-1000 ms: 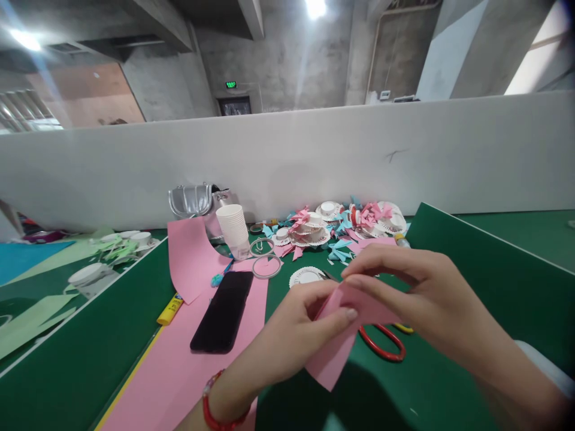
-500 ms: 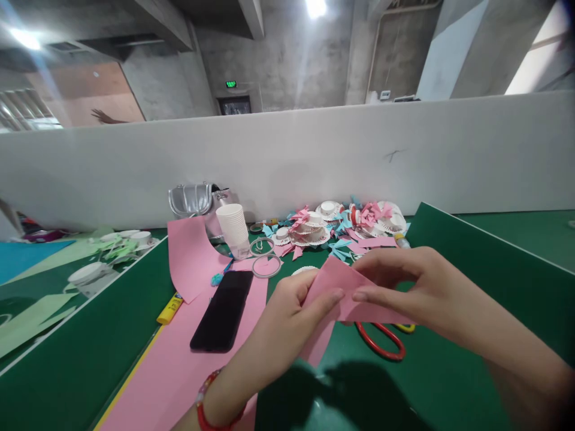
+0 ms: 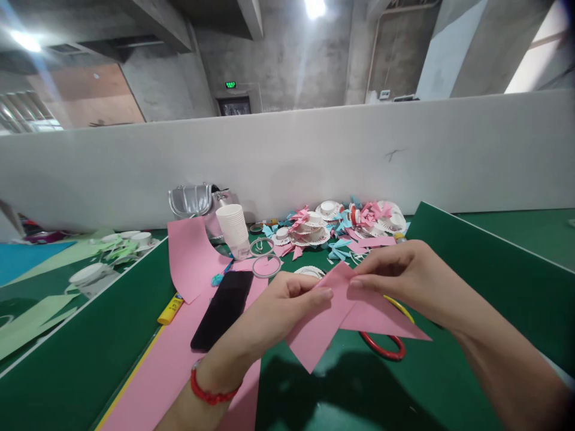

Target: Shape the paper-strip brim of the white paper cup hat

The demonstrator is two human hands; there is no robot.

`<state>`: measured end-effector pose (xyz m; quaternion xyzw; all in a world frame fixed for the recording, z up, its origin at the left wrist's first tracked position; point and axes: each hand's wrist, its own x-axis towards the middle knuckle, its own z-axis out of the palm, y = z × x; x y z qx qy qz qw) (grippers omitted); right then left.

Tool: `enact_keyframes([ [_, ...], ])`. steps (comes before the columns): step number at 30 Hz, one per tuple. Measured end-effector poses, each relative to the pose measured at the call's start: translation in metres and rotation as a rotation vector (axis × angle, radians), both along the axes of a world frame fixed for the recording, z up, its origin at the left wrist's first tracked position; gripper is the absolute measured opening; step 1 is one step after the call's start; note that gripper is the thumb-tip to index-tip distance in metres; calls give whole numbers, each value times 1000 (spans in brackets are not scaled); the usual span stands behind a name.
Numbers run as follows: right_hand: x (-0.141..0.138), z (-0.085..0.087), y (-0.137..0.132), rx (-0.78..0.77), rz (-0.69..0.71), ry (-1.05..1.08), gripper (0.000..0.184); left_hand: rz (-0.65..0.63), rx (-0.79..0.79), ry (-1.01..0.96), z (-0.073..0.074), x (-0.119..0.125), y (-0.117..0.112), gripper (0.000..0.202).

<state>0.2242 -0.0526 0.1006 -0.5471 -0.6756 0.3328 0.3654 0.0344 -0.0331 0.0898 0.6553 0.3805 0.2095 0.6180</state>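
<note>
A folded piece of pink paper (image 3: pixel 324 324) is held up between both hands over the green table. Its left part hangs down to a corner, while a pointed flap stretches out to the right. My left hand (image 3: pixel 287 305), with a red bracelet at the wrist, pinches the left side between thumb and fingers. Thumb and fingertips of my right hand (image 3: pixel 395 269) grip the top edge near the fold. Below the paper lie scissors (image 3: pixel 389 353) with red and yellow handles, their blades hidden. Just behind it a small white paper plate (image 3: pixel 309 271) shows.
On pink sheets (image 3: pixel 148 383) to the left lie a black phone (image 3: pixel 222 311) and a yellow glue tube (image 3: pixel 171 309). Stacked paper cups (image 3: pixel 232 230), tape rings (image 3: pixel 266 266) and a silver bag (image 3: pixel 191 200) stand behind. Paper-plate crafts (image 3: pixel 314 230) pile at the back. Green dividers (image 3: pixel 485 281) flank the space.
The right hand has shifted its grip to the paper's top edge. The pink paper has turned, its pointed flap now showing at right. The left hand has tilted flatter.
</note>
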Motion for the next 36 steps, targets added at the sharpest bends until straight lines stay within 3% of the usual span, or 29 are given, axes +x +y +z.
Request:
enact_keyframes([
  [4, 2, -1, 3, -28, 32, 65, 13, 18, 16, -9, 0, -1, 0, 33],
  [8, 5, -3, 5, -43, 14, 150, 15, 112, 128, -20, 3, -1, 0, 34],
  [14, 7, -4, 6, -32, -17, 234, 17, 222, 217, -86, 6, -7, 2, 11],
  [22, 13, -5, 9, -119, -10, 217, 15, 309, 328, 15, 12, -13, 3, 7],
  [25, 12, -5, 11, -141, 27, 190, 15, 289, 391, 82, 12, -13, 1, 7],
  [30, 11, -5, 12, -98, -9, 182, 16, 104, 393, 132, 14, -15, -3, 13],
  [36, 21, -7, 13, -44, -43, 180, 13, 255, 382, 83, 11, -16, -1, 22],
])
